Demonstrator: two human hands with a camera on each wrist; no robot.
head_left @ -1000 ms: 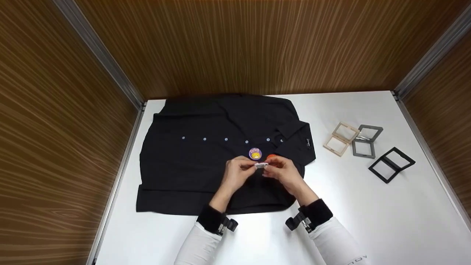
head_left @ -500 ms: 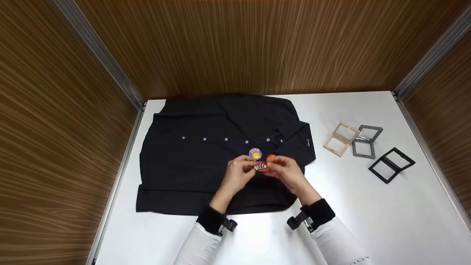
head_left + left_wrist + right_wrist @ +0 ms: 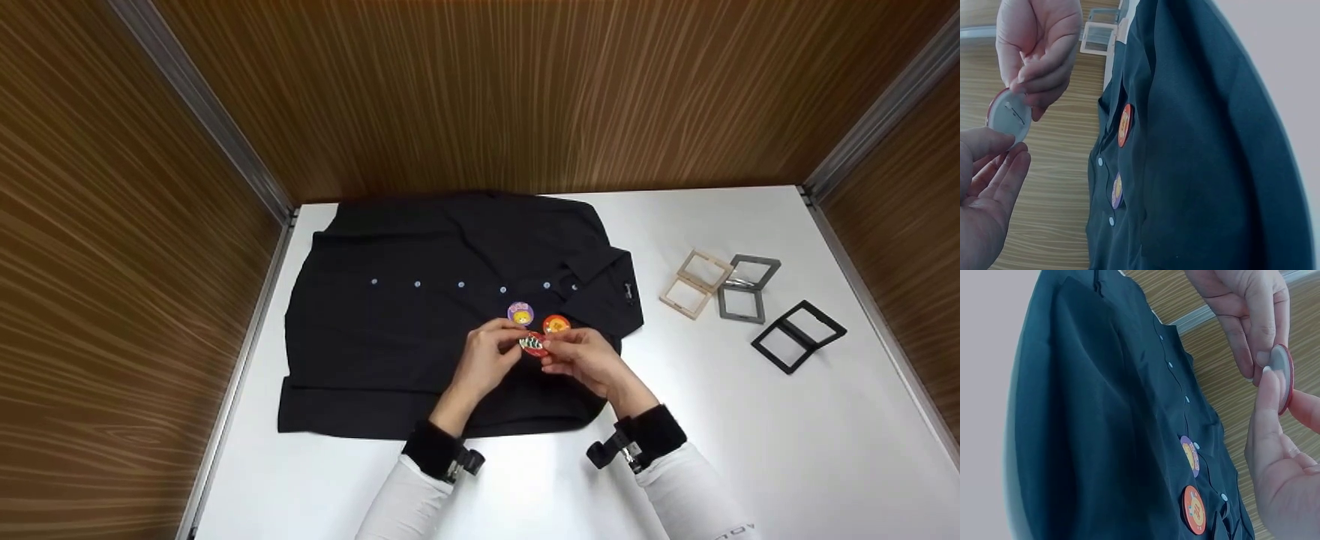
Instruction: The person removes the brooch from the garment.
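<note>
Between both hands, a round red pin badge (image 3: 532, 344) is held over a dark button-up shirt (image 3: 390, 337). My left hand (image 3: 486, 356) pinches its left edge, and my right hand (image 3: 589, 364) pinches the right edge. In the left wrist view the badge's white back (image 3: 1009, 117) shows, with a metal pin across it. Just beyond the hands, a purple badge (image 3: 520, 313) and an orange badge (image 3: 556, 324) sit on the shirt front, near its row of pale buttons.
Right of the shirt's collar, a beige frame-like case (image 3: 696, 283), a grey one (image 3: 745, 288) and a black one (image 3: 798, 336) lie opened on the white table (image 3: 750, 450). Wood-grain panels (image 3: 480, 97) enclose the back and sides.
The held badge has turned from showing its pale edge to showing its red printed face to the head view. The right hand has shifted slightly down, uncovering more of the orange badge.
</note>
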